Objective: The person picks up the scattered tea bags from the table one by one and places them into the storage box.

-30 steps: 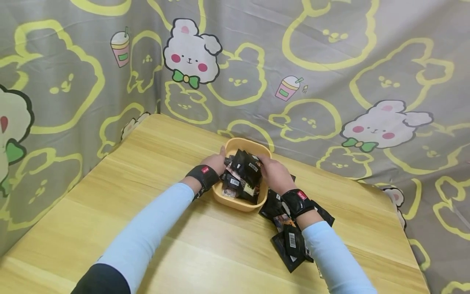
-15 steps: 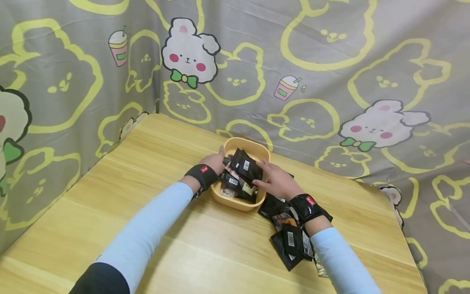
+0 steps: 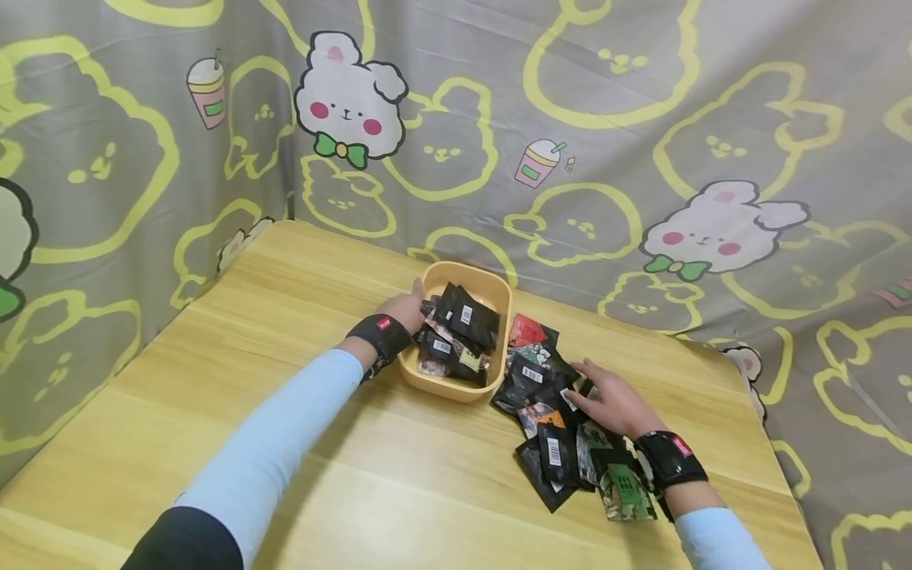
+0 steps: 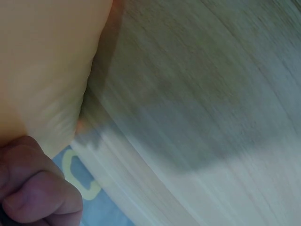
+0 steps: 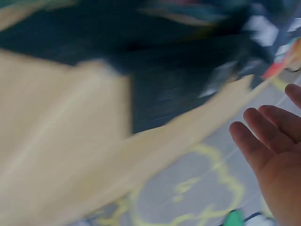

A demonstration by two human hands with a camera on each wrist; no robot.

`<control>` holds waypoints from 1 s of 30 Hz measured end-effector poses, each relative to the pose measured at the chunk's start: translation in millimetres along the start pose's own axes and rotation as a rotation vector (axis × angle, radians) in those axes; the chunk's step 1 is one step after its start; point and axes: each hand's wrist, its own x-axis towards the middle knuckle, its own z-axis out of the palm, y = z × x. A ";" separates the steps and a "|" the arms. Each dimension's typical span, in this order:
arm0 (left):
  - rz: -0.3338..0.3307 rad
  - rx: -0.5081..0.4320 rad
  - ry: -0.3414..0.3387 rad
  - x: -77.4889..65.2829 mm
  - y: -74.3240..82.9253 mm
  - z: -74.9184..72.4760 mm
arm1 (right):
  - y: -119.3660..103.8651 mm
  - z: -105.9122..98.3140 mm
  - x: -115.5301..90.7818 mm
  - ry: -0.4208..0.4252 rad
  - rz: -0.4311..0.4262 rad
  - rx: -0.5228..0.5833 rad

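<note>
Yellow-orange, the bin (image 3: 445,390) stands at the centre of the frame on the wooden counter (image 3: 370,491), its walls keeping the heaped dark packets (image 3: 476,318) from sliding apart. At its left rim the left hand (image 3: 402,310) grips it, fingers curled against the outside, probably to steady it. Loose packets (image 3: 526,381) overlap toward the lower right, likely sprawling because nothing encloses them. Above them, the right hand (image 3: 614,400) is released, fingers parted and holding nothing; whether they touch a packet I cannot tell.
</note>
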 end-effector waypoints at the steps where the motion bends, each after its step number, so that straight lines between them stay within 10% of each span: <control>1: 0.000 -0.001 0.003 0.3 -0.4 0.1 | 7.3 2.0 -5.7 0.003 0.012 0.000; 20: 0.027 0.027 0.017 6.9 -2.3 5.6 | 45.9 10.1 -33.9 -0.068 0.121 -0.068; 30: -0.012 -0.003 0.003 3.1 1.8 3.0 | 44.2 16.0 -31.8 0.111 0.077 -0.157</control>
